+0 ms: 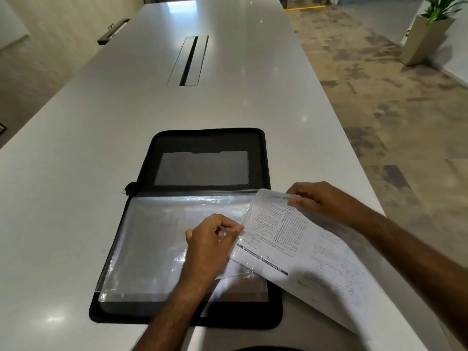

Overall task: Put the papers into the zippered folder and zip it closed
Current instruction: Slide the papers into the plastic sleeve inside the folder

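Observation:
A black zippered folder (263, 158) lies open flat on the white table (76, 148). Its far half has a clear pocket. Its near half carries clear plastic sleeves (152, 239). My left hand (210, 239) pinches the right edge of the top sleeve and lifts it. My right hand (319, 201) grips the far corner of the printed papers (304, 254), which lie slanted over the folder's right edge, their left end under the lifted sleeve edge. The zipper pull (129, 188) sticks out at the spine on the left.
A metal cable hatch (188, 60) is set into the table's middle, farther away. The table's right edge runs close to the papers, with carpeted floor beyond. A planter (425, 34) stands at the far right. A dark chair arm (112, 31) shows at the far left.

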